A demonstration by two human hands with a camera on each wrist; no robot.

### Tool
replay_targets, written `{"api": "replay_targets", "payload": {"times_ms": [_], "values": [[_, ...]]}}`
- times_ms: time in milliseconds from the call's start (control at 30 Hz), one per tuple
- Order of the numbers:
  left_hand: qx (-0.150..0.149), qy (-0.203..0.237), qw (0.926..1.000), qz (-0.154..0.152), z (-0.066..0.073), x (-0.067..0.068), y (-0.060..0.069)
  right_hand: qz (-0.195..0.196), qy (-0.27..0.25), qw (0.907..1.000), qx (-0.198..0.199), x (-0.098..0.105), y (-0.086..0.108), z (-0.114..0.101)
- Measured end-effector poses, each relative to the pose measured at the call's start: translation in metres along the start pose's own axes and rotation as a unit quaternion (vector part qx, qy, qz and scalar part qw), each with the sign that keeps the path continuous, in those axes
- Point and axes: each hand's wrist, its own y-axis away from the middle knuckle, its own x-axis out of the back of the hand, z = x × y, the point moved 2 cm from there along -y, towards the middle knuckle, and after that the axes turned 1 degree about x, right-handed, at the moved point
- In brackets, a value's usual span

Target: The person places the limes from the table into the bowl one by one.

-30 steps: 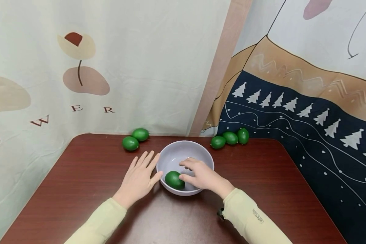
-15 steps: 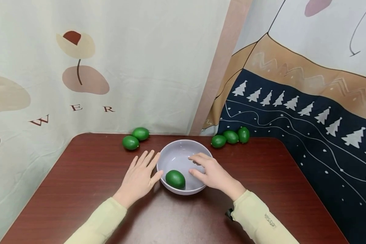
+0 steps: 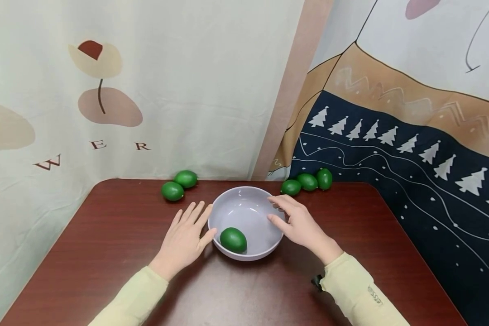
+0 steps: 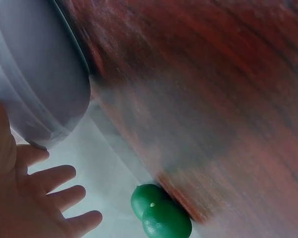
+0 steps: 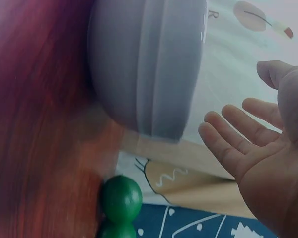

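A pale lavender bowl (image 3: 256,222) stands on the table with one green lime (image 3: 233,240) lying inside, at its near left. My left hand (image 3: 183,242) is spread flat at the bowl's left side, thumb and forefinger by the rim; whether they touch it I cannot tell. Over the bowl's right rim hovers my right hand (image 3: 299,222), fingers loosely bent and holding nothing. In the right wrist view that hand (image 5: 263,144) is apart from the bowl (image 5: 149,64), palm bare. The left wrist view has the left hand's (image 4: 30,193) fingers spread beside the bowl (image 4: 39,64).
Two limes (image 3: 173,191) lie together at the table's back left. Three more limes (image 3: 307,182) sit in a row at the back right. The dark red wooden table (image 3: 244,294) ends at a printed curtain (image 3: 203,90) behind.
My right hand has drawn back from the lime in the bowl, moving right and slightly up to the right rim. The left hand and the bowl have stayed in place.
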Motion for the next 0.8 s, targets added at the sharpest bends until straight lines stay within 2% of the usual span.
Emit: {"api": "replay_targets", "payload": {"times_ms": [367, 633, 800], "values": [[-0.002, -0.005, 1.0, 0.005, -0.001, -0.001, 0.0, 0.084, 0.016, 0.9963, -0.001, 0.019, -0.002, 0.017], [0.0, -0.003, 1.0, 0.001, 0.0, 0.0, 0.0, 0.11, 0.007, 0.9938, 0.007, 0.022, -0.006, 0.028], [0.0, -0.004, 1.0, 0.0, 0.0, 0.0, 0.0, 0.12, 0.01, 0.9928, -0.006, 0.026, -0.008, 0.032]]}}
